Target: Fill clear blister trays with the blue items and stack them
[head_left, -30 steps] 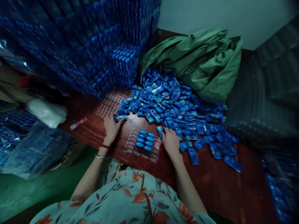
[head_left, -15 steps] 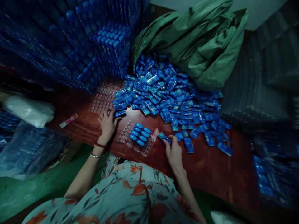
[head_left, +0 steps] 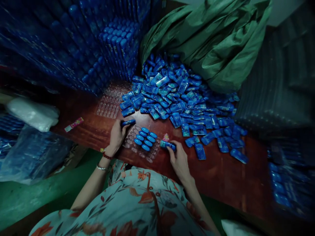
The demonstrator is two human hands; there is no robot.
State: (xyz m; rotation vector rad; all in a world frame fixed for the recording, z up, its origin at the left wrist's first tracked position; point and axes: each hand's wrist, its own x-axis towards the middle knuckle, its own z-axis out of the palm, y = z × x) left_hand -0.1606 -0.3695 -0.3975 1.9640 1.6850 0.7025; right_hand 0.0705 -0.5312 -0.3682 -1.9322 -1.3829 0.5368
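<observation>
My left hand (head_left: 117, 136) is closed on a small blue case (head_left: 129, 122) by its end, just beyond the left corner of a clear plastic tray (head_left: 149, 157). My right hand (head_left: 178, 159) pinches another small blue case (head_left: 167, 145) with a printed label, beside the tray's right edge. Several blue cases (head_left: 145, 138) stand on end in the tray's middle, their oval ends facing up. Other slots of the tray show bare. Part of a small pink packet (head_left: 166, 136) lies just behind the right hand's case.
A big heap of blue cases (head_left: 172, 98) spreads over the red-brown table (head_left: 221, 177), spilling from under a green sack (head_left: 209, 42). More clear trays (head_left: 108, 106) lie at the left. Packed blue stacks (head_left: 118, 49) rise behind. A pink strip (head_left: 74, 124) lies far left.
My left hand has drawn back from the heap toward the tray with a blue case. My right hand has moved left, bringing its case closer to the tray's right edge.
</observation>
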